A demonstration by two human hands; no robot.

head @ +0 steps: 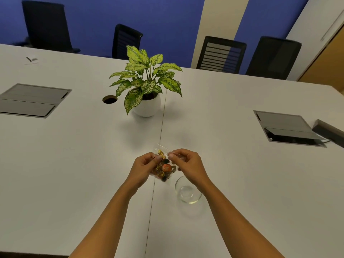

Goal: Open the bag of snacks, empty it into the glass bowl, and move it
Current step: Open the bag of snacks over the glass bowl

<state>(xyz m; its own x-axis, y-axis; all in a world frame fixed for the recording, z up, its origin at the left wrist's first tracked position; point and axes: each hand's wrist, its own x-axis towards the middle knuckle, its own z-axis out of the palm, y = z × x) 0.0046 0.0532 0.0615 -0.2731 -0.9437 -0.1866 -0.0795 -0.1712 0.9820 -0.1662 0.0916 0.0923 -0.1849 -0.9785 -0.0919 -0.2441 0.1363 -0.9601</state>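
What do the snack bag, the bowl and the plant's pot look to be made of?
Snack bag: thin clear plastic film, glossy; the wrapped sweets show through it.
Bowl: clear glass, smooth, with bright rim highlights; the table shows through and it looks empty.
Plant pot: white and rounded with a soft sheen, probably glazed ceramic, possibly plastic.

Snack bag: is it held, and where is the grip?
Yes. Both the left hand and right hand pinch the clear snack bag at its upper edge.

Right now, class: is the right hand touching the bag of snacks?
Touching. The head view shows the right hand pinching the top edge of the bag of snacks between thumb and fingers.
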